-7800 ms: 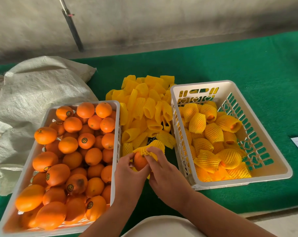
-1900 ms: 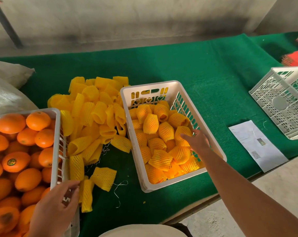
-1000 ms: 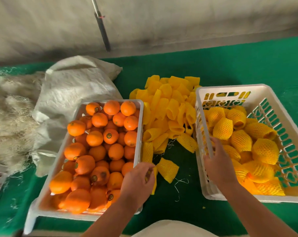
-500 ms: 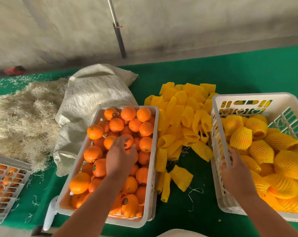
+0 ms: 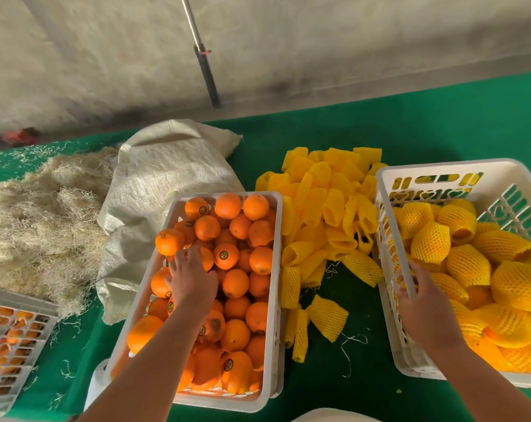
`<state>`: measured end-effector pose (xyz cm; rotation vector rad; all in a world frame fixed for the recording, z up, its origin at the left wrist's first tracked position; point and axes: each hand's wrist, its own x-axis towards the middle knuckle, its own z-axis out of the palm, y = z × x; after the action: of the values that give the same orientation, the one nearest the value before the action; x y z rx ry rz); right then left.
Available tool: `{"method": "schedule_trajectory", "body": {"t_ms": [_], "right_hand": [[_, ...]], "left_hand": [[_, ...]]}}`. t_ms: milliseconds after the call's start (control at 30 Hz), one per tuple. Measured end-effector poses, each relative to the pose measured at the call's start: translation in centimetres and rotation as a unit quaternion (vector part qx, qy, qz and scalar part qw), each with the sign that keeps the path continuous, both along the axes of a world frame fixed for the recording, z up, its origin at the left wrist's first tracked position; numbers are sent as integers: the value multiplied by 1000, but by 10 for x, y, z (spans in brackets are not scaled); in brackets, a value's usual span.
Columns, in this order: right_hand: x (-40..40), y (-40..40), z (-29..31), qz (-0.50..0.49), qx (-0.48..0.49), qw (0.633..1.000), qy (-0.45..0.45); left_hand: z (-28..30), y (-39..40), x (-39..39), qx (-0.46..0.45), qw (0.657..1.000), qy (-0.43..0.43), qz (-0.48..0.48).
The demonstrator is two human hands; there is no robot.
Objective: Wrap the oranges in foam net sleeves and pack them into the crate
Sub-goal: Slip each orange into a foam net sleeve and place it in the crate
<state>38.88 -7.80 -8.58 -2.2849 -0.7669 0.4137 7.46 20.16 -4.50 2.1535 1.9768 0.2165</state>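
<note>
Head view: the left hand has moved from the near rim deep into the crate of bare oranges, fingers spread over one fruit, not yet closed. The right hand stays curled on the packing crate rim. Foam net sleeves lie between the hands; a new wrap cycle is starting.

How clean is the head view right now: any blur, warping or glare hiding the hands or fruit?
Head view: wide-angle warp bows the table edge and leans the pole; the wall behind is soft and smeared. Light is even and diffuse, with no glare on the oranges. The left hand and the right hand on the crate rim read sharply, and sleeve mesh is crisp.
</note>
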Motion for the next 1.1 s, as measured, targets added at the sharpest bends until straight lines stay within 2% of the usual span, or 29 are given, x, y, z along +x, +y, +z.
{"method": "schedule_trajectory", "body": {"t_ms": [300,500,667,833,967,1100], "right_hand": [[2,0,-6,6,4,1000,-8],[5,1,-14,3,8,1000,1],[5,1,-14,4,10,1000,1],[4,1,-13,3,5,1000,-7],[3,3,-11,-8,-6,1000,-12],[3,3,-10,-10,-8,1000,-11]], "left_hand": [[-6,10,-7,34,995,89,-33],[-6,14,-7,47,996,75,-24],[0,6,-10,88,995,-21,-30],[17,-8,-1,88,980,-172,-51],[35,-33,24,89,961,-228,-131],[35,-68,54,48,943,-257,-206]]}}
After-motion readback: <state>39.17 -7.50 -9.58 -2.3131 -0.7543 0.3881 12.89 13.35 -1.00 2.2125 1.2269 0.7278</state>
